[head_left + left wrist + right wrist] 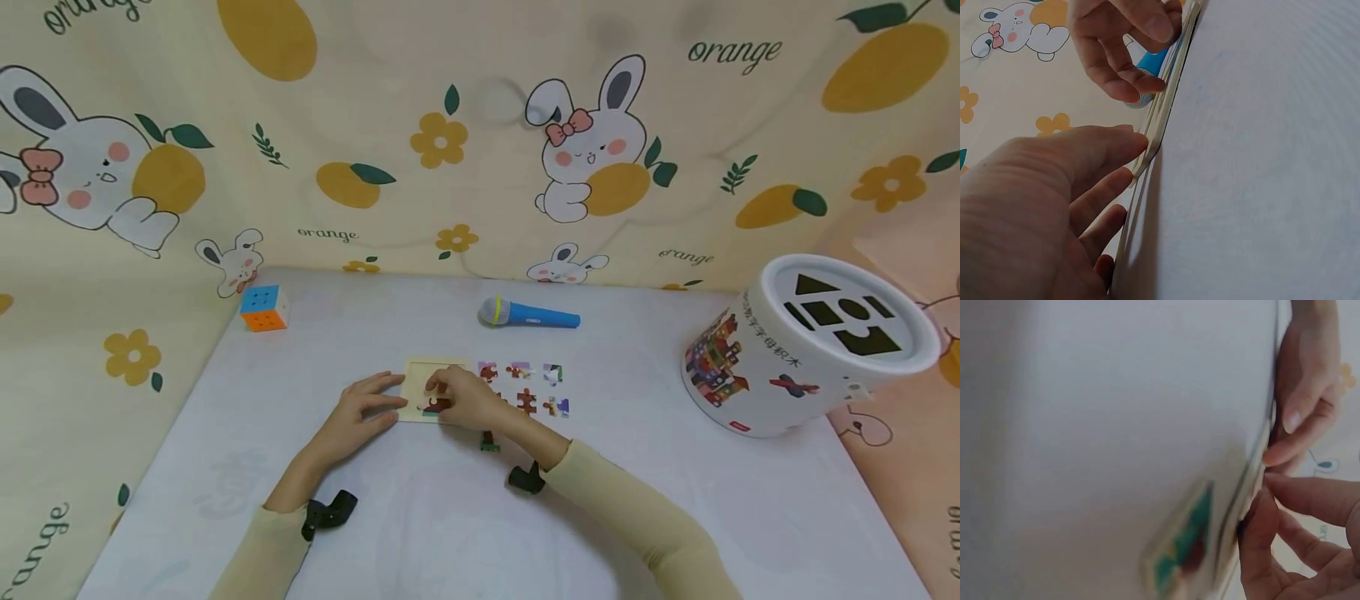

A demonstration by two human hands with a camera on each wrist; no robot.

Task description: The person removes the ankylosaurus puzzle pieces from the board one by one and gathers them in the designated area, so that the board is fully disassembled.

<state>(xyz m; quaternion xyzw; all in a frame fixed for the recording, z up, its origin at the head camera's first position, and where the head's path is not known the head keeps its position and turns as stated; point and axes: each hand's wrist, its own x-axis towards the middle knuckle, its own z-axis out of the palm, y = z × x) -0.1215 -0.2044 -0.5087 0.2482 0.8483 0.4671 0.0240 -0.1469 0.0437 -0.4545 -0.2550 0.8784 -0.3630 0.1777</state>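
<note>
A shallow wooden puzzle tray [417,367] lies on the table, with dark red and green puzzle pieces [432,407] along its near side. My left hand [362,419] rests at the tray's left edge, fingers extended. In the left wrist view, the left fingertips [1137,145] touch that edge. Over the tray is my right hand [467,400], fingers bent down to it and covering its right part. The right thumb [1260,515] and index finger meet low over the tray in the right wrist view; I cannot tell whether a piece is between them.
Several loose jigsaw pieces [527,401] lie right of the tray; another piece [489,442] sits nearer me, under the right wrist. A blue toy microphone [542,316] lies behind, a puzzle cube [264,308] at back left. A white lidded bucket [787,392] stands at right.
</note>
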